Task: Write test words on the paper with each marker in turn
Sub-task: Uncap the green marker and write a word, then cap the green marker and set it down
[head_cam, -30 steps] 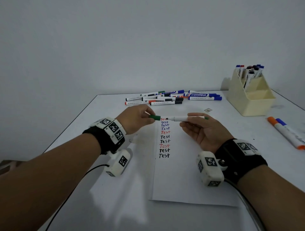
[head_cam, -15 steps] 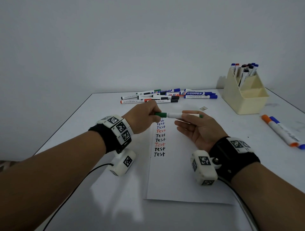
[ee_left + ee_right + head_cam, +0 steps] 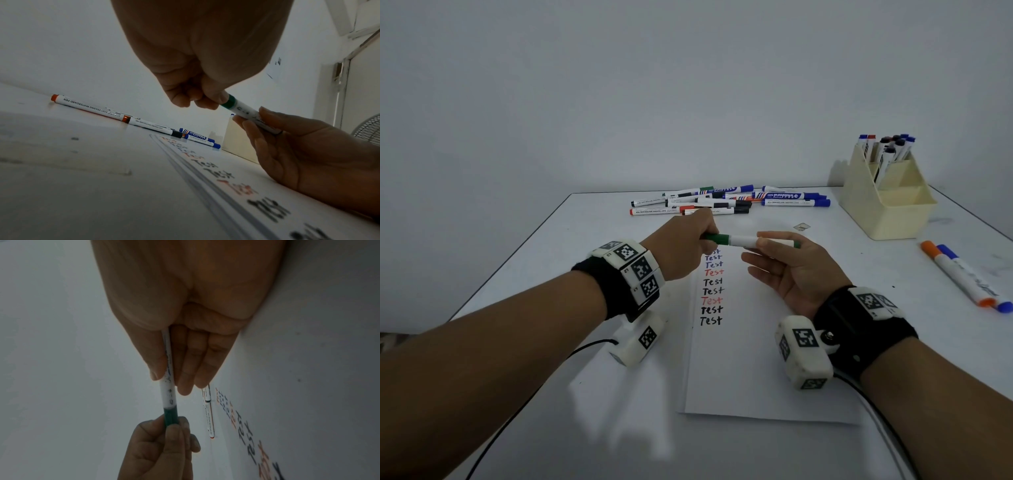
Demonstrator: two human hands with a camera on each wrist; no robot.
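Observation:
A white marker (image 3: 743,241) (image 3: 243,111) (image 3: 169,394) with a green cap (image 3: 718,238) (image 3: 229,101) (image 3: 170,416) is held level above the top of the paper (image 3: 756,370). My left hand (image 3: 707,240) (image 3: 207,101) (image 3: 171,426) pinches the cap, which sits on the marker's end. With thumb and fingers my right hand (image 3: 765,244) (image 3: 254,116) (image 3: 164,374) grips the barrel, palm up. A column of the word "Test" (image 3: 712,291) in black, red and blue runs down the sheet.
Several capped markers (image 3: 722,202) lie in a pile at the table's far edge. A cream holder (image 3: 893,222) with more markers stands at the back right. An orange marker (image 3: 955,274) and a blue one lie right of the paper. Cables trail from both wrists.
A second ago the green cap was off and apart from the bare tip. My left hand has since pushed it onto the marker, and both hands hold it joined.

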